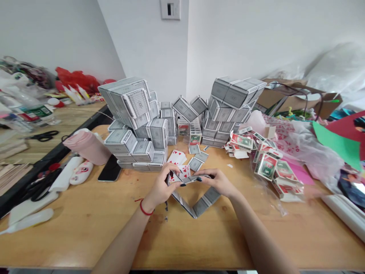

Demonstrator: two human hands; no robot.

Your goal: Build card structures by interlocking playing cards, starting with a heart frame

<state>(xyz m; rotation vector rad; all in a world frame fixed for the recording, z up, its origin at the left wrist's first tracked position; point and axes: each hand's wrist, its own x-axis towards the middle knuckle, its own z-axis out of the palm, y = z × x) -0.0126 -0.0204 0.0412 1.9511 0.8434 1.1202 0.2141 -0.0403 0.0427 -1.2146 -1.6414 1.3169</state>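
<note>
Both hands hold a V-shaped piece made of grey-backed playing cards (pixel 207 201) above the front middle of the table. My left hand (pixel 164 184), with a red cord at the wrist, pinches its left upper end, thumb and fingers closed. On the other side, my right hand (pixel 215 182) grips the right upper end between thumb and fingers. Just beyond my fingers lie loose face-up cards (pixel 177 156) with red hearts, and face-down cards (pixel 195 163). Part of the held piece is hidden behind my fingers.
Block stacks built of grey cards stand at left (pixel 142 148) and right (pixel 225 110). Opened card boxes (pixel 268 165) lie to the right beside crumpled plastic (pixel 302 140). A phone (pixel 110 168), a pink roll (pixel 87 146) and a glue bottle (pixel 31 220) lie left.
</note>
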